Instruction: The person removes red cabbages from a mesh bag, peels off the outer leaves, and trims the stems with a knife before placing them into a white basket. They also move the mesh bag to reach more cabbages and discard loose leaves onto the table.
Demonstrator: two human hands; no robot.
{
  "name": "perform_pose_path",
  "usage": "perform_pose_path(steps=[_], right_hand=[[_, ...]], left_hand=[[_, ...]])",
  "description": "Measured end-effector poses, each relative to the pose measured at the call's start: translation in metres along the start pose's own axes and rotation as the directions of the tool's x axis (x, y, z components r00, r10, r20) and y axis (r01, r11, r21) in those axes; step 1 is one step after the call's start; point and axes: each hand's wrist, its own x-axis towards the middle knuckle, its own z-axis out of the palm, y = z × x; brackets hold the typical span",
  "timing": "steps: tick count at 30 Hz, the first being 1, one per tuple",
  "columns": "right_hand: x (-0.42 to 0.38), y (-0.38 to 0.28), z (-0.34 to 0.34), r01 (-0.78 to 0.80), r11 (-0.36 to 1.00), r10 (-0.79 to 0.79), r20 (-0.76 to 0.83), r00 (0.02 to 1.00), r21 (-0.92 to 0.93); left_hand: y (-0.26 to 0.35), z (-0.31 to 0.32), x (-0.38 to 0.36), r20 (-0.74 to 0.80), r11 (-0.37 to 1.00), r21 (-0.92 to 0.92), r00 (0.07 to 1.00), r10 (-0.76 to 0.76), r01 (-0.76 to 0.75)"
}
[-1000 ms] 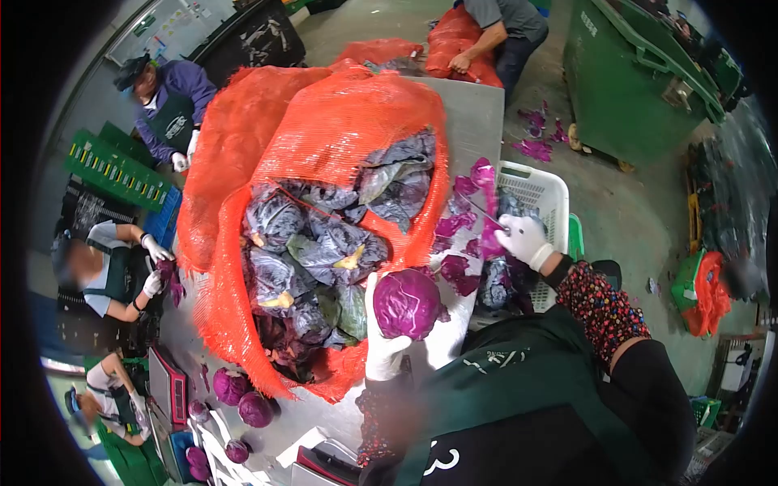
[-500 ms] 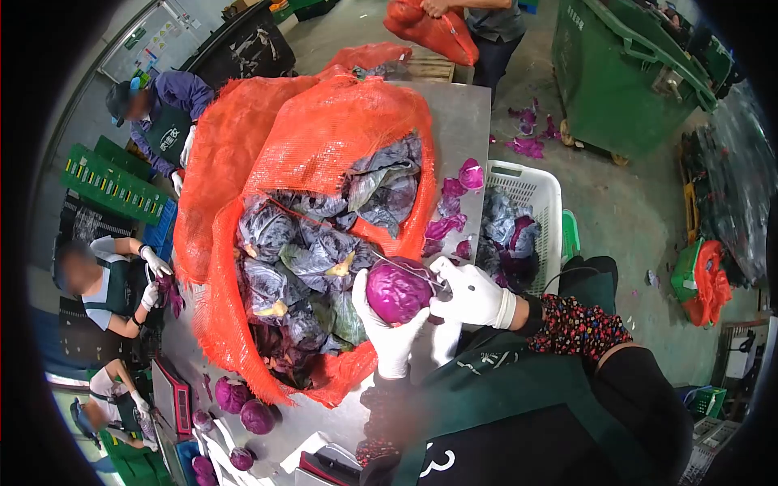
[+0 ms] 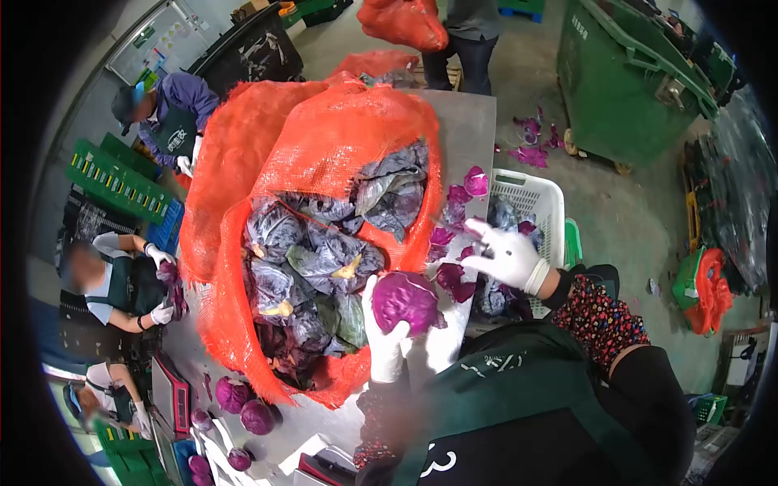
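Observation:
My left hand (image 3: 384,336), in a white glove, is closed around a purple cabbage (image 3: 404,303), cupping it from the left and below. My right hand (image 3: 510,257), also gloved in white, is apart from the cabbage, over the table's right edge. A thin, blurred blade, seemingly a small knife (image 3: 450,224), points left from its upper fingers; its thumb is spread away. Just below that hand is a loose purple leaf (image 3: 455,281). Left of my hands, a red mesh sack (image 3: 231,324) gapes open, full of cabbages with dark outer leaves (image 3: 312,259).
Beside the metal table (image 3: 468,121) stands a white crate (image 3: 551,202) with trimmed leaves. Several peeled cabbages (image 3: 257,416) lie near a scale (image 3: 168,389). Co-workers (image 3: 121,283) stand along the left side. A green wheeled bin (image 3: 624,89) is at the far right.
My right hand has moved from the cabbage toward the crate, its thumb opening. A purple leaf has come away below it. My left hand still holds the cabbage.

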Motion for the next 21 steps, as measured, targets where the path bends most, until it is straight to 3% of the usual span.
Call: perform_pose_path(steps=[1, 3, 7, 9, 10, 13, 14, 15, 17, 21], right_hand=[[0.004, -0.02, -0.003, -0.085, 0.929, 0.046, 0.114, 0.992, 0.36], [0.014, -0.042, -0.003, -0.025, 0.903, -0.129, 0.327, 0.936, 0.428], [0.021, -0.046, -0.008, -0.13, 0.873, -0.11, 0.45, 0.886, 0.471], [0.023, -0.051, -0.021, -0.39, 0.801, 0.014, 0.637, 0.771, 0.455], [0.014, -0.031, 0.002, -0.087, 0.875, -0.158, 0.451, 0.878, 0.477], [0.013, -0.029, 0.004, -0.145, 0.867, -0.134, 0.505, 0.853, 0.476], [0.014, -0.029, 0.002, -0.315, 0.799, -0.078, 0.608, 0.79, 0.512], [0.016, -0.029, -0.002, -0.321, 0.798, -0.071, 0.609, 0.79, 0.51], [0.021, -0.037, -0.016, -0.648, 0.576, -0.014, 0.798, 0.602, 0.499], [0.025, -0.04, -0.026, -0.725, 0.537, -0.033, 0.87, 0.492, 0.431]], left_hand=[[0.002, 0.007, 0.001, 0.016, 0.99, 0.143, 1.0, 0.01, -0.012], [-0.006, 0.013, 0.0, 0.094, 0.995, 0.095, 0.995, -0.035, 0.026], [-0.006, 0.01, -0.003, 0.169, 0.998, 0.048, 0.984, -0.052, 0.045], [-0.008, 0.006, -0.003, 0.192, 0.999, 0.02, 0.98, -0.041, 0.038], [-0.008, 0.007, -0.003, 0.197, 0.995, 0.096, 0.98, -0.041, 0.023], [-0.012, 0.005, -0.003, 0.202, 0.98, 0.199, 0.978, -0.045, 0.004], [-0.009, 0.009, -0.004, 0.199, 0.988, 0.151, 0.978, -0.063, 0.033], [-0.009, 0.011, -0.004, 0.196, 0.993, 0.102, 0.977, -0.081, 0.062], [-0.01, 0.012, -0.005, 0.198, 0.995, 0.047, 0.975, -0.098, 0.091], [-0.009, 0.014, -0.005, 0.234, 0.992, 0.032, 0.964, -0.126, 0.122]])
